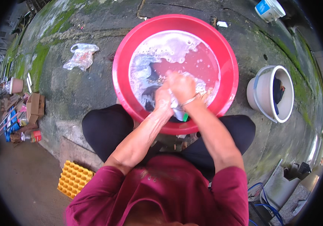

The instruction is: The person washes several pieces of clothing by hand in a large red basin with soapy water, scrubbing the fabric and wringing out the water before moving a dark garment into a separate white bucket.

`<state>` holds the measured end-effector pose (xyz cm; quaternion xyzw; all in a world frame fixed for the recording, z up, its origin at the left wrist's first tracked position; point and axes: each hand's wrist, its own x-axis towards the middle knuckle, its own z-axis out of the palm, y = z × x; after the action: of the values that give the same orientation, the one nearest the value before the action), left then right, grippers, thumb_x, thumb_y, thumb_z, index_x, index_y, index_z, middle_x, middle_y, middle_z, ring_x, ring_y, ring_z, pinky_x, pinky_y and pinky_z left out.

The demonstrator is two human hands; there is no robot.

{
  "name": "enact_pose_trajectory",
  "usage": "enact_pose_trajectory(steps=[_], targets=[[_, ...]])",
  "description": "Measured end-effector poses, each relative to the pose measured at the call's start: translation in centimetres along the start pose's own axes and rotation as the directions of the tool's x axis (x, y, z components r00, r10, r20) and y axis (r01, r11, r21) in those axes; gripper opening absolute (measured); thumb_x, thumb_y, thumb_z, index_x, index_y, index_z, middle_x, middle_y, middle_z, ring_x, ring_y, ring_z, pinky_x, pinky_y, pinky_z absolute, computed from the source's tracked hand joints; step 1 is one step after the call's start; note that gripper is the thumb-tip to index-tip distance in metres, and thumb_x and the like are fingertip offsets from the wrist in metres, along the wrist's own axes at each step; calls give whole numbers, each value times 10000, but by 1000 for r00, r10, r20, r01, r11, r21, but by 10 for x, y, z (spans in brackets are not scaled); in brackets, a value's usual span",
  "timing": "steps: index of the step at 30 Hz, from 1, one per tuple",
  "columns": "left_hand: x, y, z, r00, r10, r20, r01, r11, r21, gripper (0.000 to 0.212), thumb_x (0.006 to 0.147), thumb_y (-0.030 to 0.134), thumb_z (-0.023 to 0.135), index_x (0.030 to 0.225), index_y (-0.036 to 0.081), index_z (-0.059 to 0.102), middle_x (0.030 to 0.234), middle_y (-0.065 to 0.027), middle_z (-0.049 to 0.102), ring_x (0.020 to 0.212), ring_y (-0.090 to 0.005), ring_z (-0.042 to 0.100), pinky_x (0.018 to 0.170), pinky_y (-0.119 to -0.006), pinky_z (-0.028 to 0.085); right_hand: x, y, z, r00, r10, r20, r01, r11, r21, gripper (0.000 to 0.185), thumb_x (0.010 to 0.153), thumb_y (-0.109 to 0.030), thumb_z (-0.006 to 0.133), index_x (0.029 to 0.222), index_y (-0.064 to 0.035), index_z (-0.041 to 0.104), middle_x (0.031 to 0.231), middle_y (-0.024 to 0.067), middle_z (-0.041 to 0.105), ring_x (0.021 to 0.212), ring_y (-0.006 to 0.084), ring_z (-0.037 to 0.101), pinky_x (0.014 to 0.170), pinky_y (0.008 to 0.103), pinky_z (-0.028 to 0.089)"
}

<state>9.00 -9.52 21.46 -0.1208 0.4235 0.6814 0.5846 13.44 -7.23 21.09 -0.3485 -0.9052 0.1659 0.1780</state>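
A large red plastic basin [232,67] stands between my knees, with foamy water [164,46] in it. My left hand [163,97] and my right hand [180,86] are pressed close together over its near half, both closed on a wet light-coloured cloth [175,106]. The cloth has a green patch at its lower end. My right hand is blurred and lies partly over the left, so some fingers are hidden. Dark cloth [150,94] lies in the water left of my hands, and more pale patterned cloth [201,84] shows to their right.
A white bucket [258,90] with dark cloth inside stands tilted in view at right; another white bucket [271,12] is at upper right. A clear plastic bag [81,56] lies on the mossy concrete. A yellow egg tray [74,178] and a cardboard box [35,107] are at left.
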Motion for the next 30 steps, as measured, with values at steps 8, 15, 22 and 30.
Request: enact_pose_trajectory(steps=[8, 15, 22, 30], targets=[[-5, -11, 1, 999, -44, -16, 45, 996, 78, 216, 945, 286, 542, 970, 76, 589, 849, -37, 603, 701, -159, 577, 635, -301, 496, -4, 7, 6, 981, 90, 170, -103, 993, 64, 171, 779, -240, 557, 725, -79, 584, 565, 131, 563, 562, 324, 610, 628, 465, 506], [-2, 8, -1, 977, -186, 105, 156, 957, 243, 326, 963, 388, 489, 973, 69, 555, 740, -51, 610, 664, -181, 624, 595, -337, 532, 16, 81, -16, 872, 464, 156, -488, 846, 215, 436, 931, -375, 471, 922, 25, 644, 727, 244, 640, 724, 322, 664, 700, 404, 513], [14, 55, -12, 980, -173, 101, 121, 913, 390, 346, 956, 342, 530, 1039, 8, 564, 962, -121, 644, 856, -229, 662, 754, -356, 563, -9, 77, -31, 765, 194, 614, -641, 150, 752, 236, 844, -122, 687, 1019, 29, 639, 956, 77, 668, 769, 143, 625, 690, 303, 510], [22, 23, -45, 886, -12, 463, -191, 901, 389, 320, 886, 80, 626, 1190, 18, 545, 1138, -97, 623, 1030, -168, 604, 904, -312, 482, 3, 113, -20, 872, 436, 221, -391, 351, 851, 62, 829, -19, 661, 855, -22, 606, 758, 24, 591, 690, 106, 542, 588, 253, 449]])
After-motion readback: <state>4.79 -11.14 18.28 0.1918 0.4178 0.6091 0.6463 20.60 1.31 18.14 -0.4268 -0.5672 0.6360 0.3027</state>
